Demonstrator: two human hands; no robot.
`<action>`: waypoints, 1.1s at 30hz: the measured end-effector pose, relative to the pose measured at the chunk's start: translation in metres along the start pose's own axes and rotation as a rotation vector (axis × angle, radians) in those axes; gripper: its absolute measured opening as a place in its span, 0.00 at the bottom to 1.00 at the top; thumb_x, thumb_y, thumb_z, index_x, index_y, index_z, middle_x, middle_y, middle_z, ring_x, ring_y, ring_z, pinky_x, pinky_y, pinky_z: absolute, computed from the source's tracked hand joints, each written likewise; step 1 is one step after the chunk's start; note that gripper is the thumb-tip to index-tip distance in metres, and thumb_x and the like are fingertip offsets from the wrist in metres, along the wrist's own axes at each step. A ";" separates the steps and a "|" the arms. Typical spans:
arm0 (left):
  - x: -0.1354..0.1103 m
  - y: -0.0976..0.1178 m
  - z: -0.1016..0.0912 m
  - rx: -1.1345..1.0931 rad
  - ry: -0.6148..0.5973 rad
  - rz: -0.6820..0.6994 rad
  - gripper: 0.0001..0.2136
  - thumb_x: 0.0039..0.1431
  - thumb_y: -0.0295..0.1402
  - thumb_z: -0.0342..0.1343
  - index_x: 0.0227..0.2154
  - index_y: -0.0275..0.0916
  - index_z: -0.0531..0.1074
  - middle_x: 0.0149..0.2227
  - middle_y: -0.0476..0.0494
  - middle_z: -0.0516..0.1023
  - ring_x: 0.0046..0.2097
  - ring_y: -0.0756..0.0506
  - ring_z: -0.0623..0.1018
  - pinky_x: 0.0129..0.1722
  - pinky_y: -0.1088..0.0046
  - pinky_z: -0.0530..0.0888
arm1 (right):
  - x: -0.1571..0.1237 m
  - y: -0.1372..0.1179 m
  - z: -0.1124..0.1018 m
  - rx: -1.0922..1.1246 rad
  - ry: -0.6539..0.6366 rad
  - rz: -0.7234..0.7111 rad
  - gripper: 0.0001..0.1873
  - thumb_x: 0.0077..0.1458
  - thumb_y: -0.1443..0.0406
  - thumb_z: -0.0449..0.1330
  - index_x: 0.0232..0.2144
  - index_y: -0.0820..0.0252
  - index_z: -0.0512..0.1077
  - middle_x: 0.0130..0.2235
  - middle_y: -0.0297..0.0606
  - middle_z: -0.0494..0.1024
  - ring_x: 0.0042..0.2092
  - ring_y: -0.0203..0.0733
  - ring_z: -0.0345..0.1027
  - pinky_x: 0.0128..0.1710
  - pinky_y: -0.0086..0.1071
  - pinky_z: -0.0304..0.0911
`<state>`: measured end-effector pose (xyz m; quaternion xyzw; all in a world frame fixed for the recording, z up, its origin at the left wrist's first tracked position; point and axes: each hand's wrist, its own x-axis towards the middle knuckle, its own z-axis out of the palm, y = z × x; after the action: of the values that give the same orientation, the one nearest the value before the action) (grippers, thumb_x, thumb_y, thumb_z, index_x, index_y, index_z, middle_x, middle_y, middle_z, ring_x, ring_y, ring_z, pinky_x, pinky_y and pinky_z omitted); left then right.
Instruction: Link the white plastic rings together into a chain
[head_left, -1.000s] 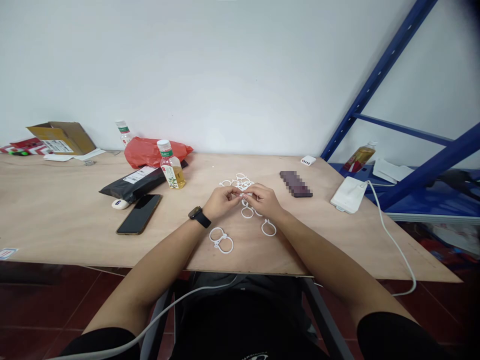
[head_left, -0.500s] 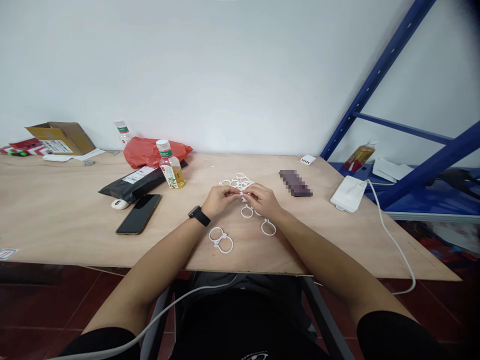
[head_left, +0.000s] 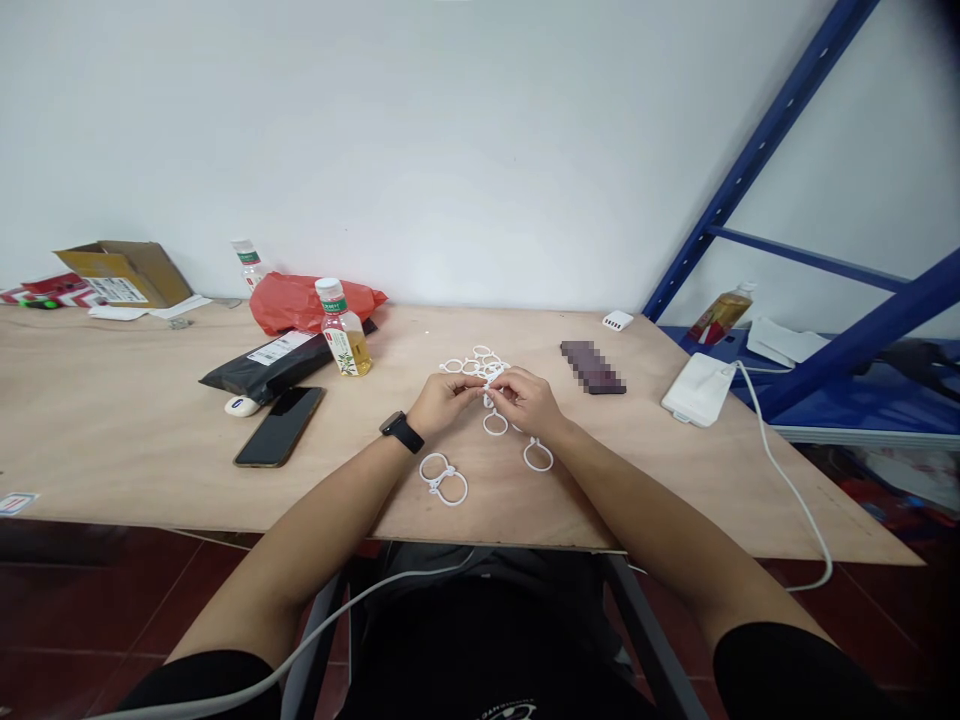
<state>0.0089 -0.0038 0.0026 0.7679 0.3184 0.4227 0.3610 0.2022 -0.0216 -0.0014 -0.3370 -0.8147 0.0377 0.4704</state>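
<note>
My left hand (head_left: pixel 444 403) and my right hand (head_left: pixel 529 402) meet above the middle of the plywood table (head_left: pixel 150 440), their fingertips pinching a white plastic ring (head_left: pixel 491 376). That ring belongs to a linked cluster of white plastic rings (head_left: pixel 474 364) just beyond my fingers. A further ring (head_left: pixel 495 424) lies under my right hand's wrist side, and another (head_left: pixel 538 456) rests nearer my right forearm. Two joined rings (head_left: pixel 442 480) lie in front of my left hand. A black smartwatch (head_left: pixel 401 432) sits on my left wrist.
Left of my hands lie a black smartphone (head_left: pixel 279 427), a black mailer bag (head_left: pixel 270 365), a tea bottle (head_left: pixel 343 342) and a red plastic bag (head_left: pixel 304 303). To the right are a blurred dark object (head_left: pixel 592 367), a white charger (head_left: pixel 699 389) with its cable, and a blue metal shelf frame (head_left: pixel 765 200).
My fingers have shifted slightly on the ring between them. Both hands stay in nearly the same place, and the loose rings on the table have not moved.
</note>
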 end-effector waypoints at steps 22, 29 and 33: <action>-0.005 0.005 -0.002 0.400 0.038 0.149 0.12 0.62 0.37 0.53 0.33 0.36 0.78 0.28 0.45 0.79 0.28 0.50 0.73 0.30 0.76 0.67 | -0.001 0.000 0.003 -0.028 -0.035 0.012 0.06 0.60 0.65 0.55 0.31 0.56 0.70 0.31 0.36 0.76 0.34 0.39 0.68 0.35 0.32 0.62; -0.004 0.003 0.000 0.428 0.040 0.134 0.11 0.61 0.37 0.53 0.32 0.36 0.77 0.28 0.45 0.79 0.29 0.50 0.73 0.31 0.75 0.67 | -0.002 0.002 0.004 -0.045 -0.053 0.033 0.07 0.60 0.65 0.55 0.30 0.56 0.70 0.30 0.36 0.75 0.34 0.39 0.67 0.35 0.33 0.62; -0.004 0.001 0.000 0.435 0.036 0.139 0.11 0.61 0.36 0.53 0.31 0.37 0.77 0.27 0.45 0.78 0.28 0.50 0.73 0.31 0.75 0.67 | -0.002 0.002 0.005 -0.049 -0.062 0.023 0.07 0.60 0.65 0.55 0.30 0.56 0.70 0.30 0.36 0.75 0.34 0.39 0.68 0.35 0.33 0.62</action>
<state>0.0071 -0.0077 0.0022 0.8400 0.3548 0.3816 0.1514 0.1996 -0.0204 -0.0065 -0.3563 -0.8256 0.0336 0.4362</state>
